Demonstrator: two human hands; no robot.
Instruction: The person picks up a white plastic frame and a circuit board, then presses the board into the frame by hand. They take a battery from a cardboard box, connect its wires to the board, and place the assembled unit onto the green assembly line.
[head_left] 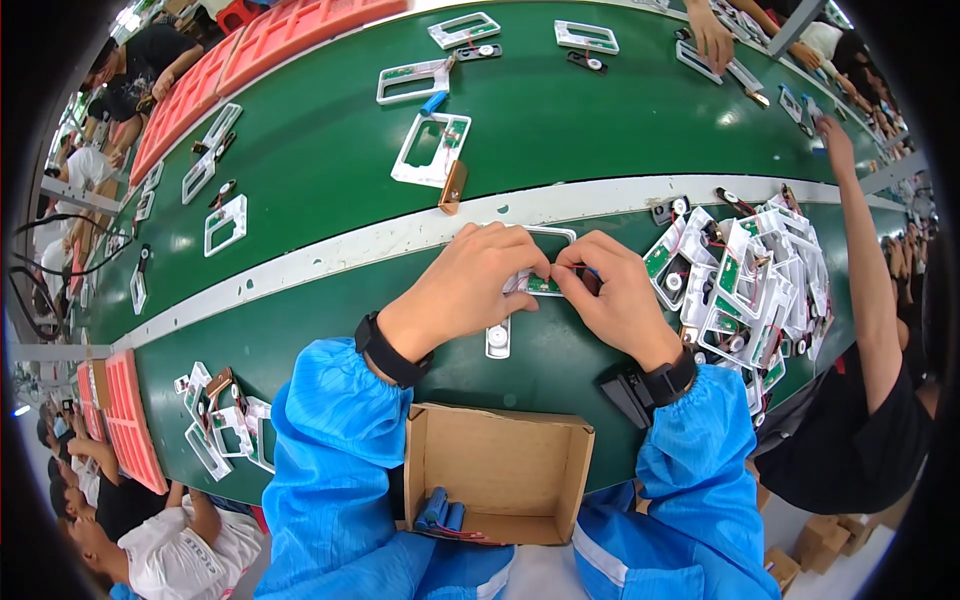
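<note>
A white plastic frame with a green circuit board (541, 284) in it rests on the bench in front of me, partly hidden by my fingers. My left hand (485, 268) is closed on the frame's left side, thumb and fingertips beside the board. At the board's right end, my right hand (612, 290) pinches a thin red wire; its fingertips are partly hidden. Just below the frame lies a white piece with a round speaker (498, 339). Black bands circle both my wrists.
An open cardboard box (500, 415) with blue cylindrical batteries (437, 508) sits before me. To the right, white frames (745, 290) are heaped; a smaller pile (232, 430) lies left. Beyond a white rail (340, 248), a green belt (310, 150) carries more frames. Co-workers' arms reach in at right.
</note>
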